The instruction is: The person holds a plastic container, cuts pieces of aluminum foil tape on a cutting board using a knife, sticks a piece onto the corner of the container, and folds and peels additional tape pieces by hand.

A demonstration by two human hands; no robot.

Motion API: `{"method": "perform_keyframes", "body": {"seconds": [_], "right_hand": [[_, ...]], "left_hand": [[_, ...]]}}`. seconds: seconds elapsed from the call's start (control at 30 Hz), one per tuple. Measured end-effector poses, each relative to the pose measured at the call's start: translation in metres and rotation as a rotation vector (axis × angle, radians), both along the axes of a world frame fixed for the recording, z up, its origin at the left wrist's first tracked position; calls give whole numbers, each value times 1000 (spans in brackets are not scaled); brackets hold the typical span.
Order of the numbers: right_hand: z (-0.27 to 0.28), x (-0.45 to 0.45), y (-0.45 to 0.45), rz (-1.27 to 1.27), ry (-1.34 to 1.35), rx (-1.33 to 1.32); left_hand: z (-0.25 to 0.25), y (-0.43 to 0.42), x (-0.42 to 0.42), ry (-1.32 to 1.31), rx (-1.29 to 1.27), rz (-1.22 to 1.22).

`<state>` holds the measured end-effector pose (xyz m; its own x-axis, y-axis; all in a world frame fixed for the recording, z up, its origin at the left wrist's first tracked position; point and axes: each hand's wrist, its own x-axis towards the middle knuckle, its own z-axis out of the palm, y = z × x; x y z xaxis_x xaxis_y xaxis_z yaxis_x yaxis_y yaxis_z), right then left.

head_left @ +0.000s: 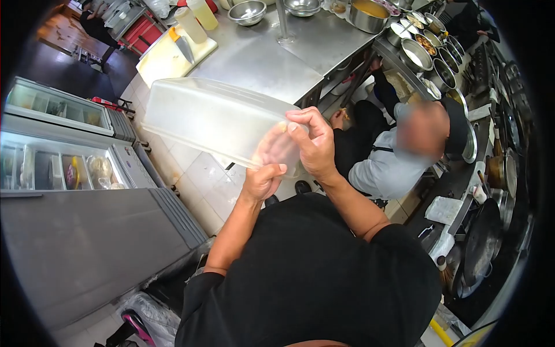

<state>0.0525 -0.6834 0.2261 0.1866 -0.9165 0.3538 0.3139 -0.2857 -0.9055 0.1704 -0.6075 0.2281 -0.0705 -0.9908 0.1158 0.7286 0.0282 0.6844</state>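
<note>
Tub (196, 115) held in air, off tabletop (263, 69) near edge. Right hand (317, 146): thumb, fingers clamped on near end. Left hand (263, 182): gripping same end, fingers visible through plastic. Advised: firm two-hand grip, far end clear of board (155, 65).

1. The container (199, 115) is cloudy, see-through plastic, smooth with a faint gloss.
2. The worktop (260, 63) is smooth metal with a satin sheen.
3. A mixing bowl (247, 13) is shiny metal.
4. The shirt (312, 277) is matt black cloth.

left hand (263, 181) partly blurred through the cloudy container (205, 115)
</note>
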Motion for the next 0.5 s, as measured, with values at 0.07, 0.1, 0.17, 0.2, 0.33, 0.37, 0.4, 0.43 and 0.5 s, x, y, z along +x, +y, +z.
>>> {"method": "perform_keyframes", "body": {"seconds": [0.07, 0.1, 0.17, 0.2, 0.33, 0.37, 0.4, 0.43, 0.5], "right_hand": [[0, -1, 2, -26, 13, -25], [3, -2, 3, 7, 53, -78], [4, -5, 1, 37, 88, -131], [3, -8, -1, 73, 147, -203], [12, -10, 4, 68, 203, -285], [8, -10, 5, 73, 200, -282], [0, -10, 5, 70, 251, -292], [-4, -8, 5, 67, 300, -303], [-4, -7, 8, 70, 303, -293]], "left_hand": [[-3, 2, 1, 15, 6, -18], [-8, 2, 3, 18, -10, -2], [-14, 3, 8, 16, -28, 11], [-16, 5, 11, 17, -12, 22], [-26, 5, 19, 88, -74, 26], [-29, 7, 21, 86, -71, 31], [-32, 9, 23, 96, -48, 45], [-35, 10, 26, 106, -24, 59], [-40, 10, 28, 119, -30, 42]]}}
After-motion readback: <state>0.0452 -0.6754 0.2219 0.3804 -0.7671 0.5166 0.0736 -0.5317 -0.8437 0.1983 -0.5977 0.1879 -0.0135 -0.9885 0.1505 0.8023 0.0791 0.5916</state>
